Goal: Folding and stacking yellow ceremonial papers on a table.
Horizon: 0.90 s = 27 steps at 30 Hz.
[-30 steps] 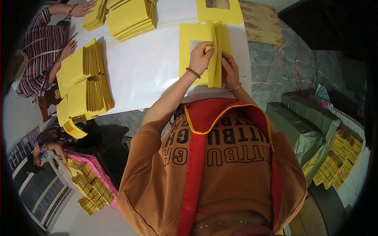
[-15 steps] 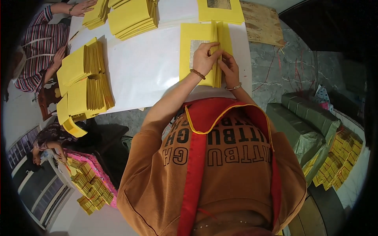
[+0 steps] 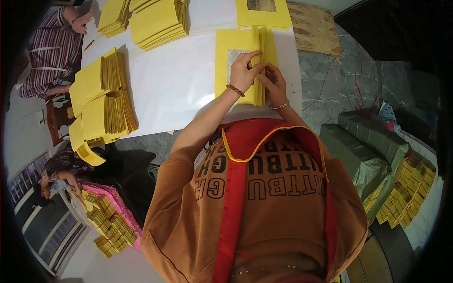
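Observation:
A yellow paper sheet with a silver foil patch lies before me on the white table. Along its right part, standing folds of yellow paper run away from me. My left hand rests over the foil, its fingers closed and its thumb and forefinger pinching the left side of the folds. Opposite, my right hand has curled fingers and grips the folds' right side. The two hands nearly meet at the thumbs. How many layers they hold is hidden.
Stacks of folded yellow paper stand at the table's left edge, with another stack farther back. A second foil-patched sheet lies beyond mine. A striped-shirted co-worker is at far left. Green wrapped bundles stand at right.
My hands stay on the paper folds with barely any shift. The co-worker at far left has drawn a hand back from the far yellow stack, and the other from the near stack.

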Motion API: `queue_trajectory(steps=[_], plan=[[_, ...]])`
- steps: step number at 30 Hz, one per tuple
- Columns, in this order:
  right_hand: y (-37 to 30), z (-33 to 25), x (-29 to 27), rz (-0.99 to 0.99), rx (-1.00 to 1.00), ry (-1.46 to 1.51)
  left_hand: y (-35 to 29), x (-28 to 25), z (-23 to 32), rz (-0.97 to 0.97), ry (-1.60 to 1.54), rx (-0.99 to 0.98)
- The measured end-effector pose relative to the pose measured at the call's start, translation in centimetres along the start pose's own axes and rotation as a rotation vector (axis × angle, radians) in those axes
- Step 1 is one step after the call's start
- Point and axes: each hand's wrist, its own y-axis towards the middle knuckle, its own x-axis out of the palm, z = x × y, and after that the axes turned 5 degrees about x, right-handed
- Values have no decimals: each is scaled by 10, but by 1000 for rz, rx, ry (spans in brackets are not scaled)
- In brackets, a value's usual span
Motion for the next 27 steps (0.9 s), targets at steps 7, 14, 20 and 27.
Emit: queue_trajectory(steps=[7, 14, 20, 27], plan=[[1, 1, -3, 13, 19, -5, 0, -3, 6, -40, -107, -71], [0, 2, -3, 24, 1, -10, 0, -5, 1, -41, -96, -37], [1, 2, -2, 71, 15, -3, -1, -3, -5, 26, 34, 65], [2, 5, -2, 89, 58, 89, 2, -4, -4, 30, 72, 281]])
